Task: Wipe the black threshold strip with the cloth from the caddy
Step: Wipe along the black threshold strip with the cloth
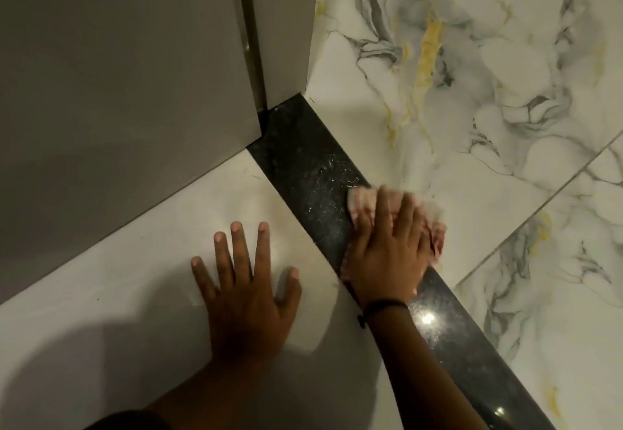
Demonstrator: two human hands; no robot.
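Observation:
The black threshold strip (303,166) runs diagonally across the floor from the door frame down to the lower right, speckled with pale streaks near its middle. A pale pink cloth (362,202) lies on the strip, blurred with motion. My right hand (387,244) presses flat on top of the cloth, fingers spread, a dark band at its wrist. Flat on the plain white floor tile left of the strip rests my left hand (246,288), fingers apart, holding nothing. The caddy is out of view.
A grey door (118,92) and its frame (286,25) stand at the strip's far end. Marbled white tiles (488,92) with grey and gold veins lie right of the strip. A light reflection shines on the strip near my right wrist.

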